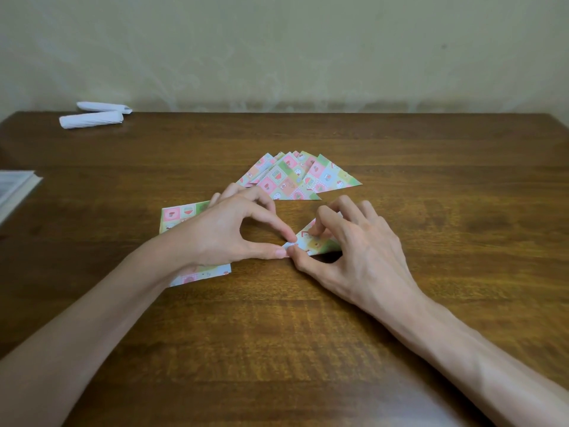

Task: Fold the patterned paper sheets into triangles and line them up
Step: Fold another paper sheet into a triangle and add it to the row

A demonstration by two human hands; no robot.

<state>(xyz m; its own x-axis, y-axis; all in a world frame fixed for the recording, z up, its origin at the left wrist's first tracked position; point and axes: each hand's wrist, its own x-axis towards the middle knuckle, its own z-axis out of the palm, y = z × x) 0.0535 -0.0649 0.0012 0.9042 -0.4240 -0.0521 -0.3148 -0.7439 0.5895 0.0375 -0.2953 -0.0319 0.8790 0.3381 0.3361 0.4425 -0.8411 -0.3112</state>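
Note:
A small patterned paper (311, 241), folded into a triangle, lies on the wooden table (277, 334) between my hands. My left hand (228, 232) pinches its left corner between thumb and index finger. My right hand (351, 245) holds the same piece, thumb at the lower edge and curled fingers on top, hiding most of it. Behind them, several folded patterned triangles (298, 177) overlap in a fanned row. A stack of flat unfolded patterned sheets (181, 217) lies under my left wrist.
Two rolled white paper pieces (92, 115) lie at the table's far left corner. A book or tray edge (15, 189) juts in at the left side. A pale wall rises behind the table.

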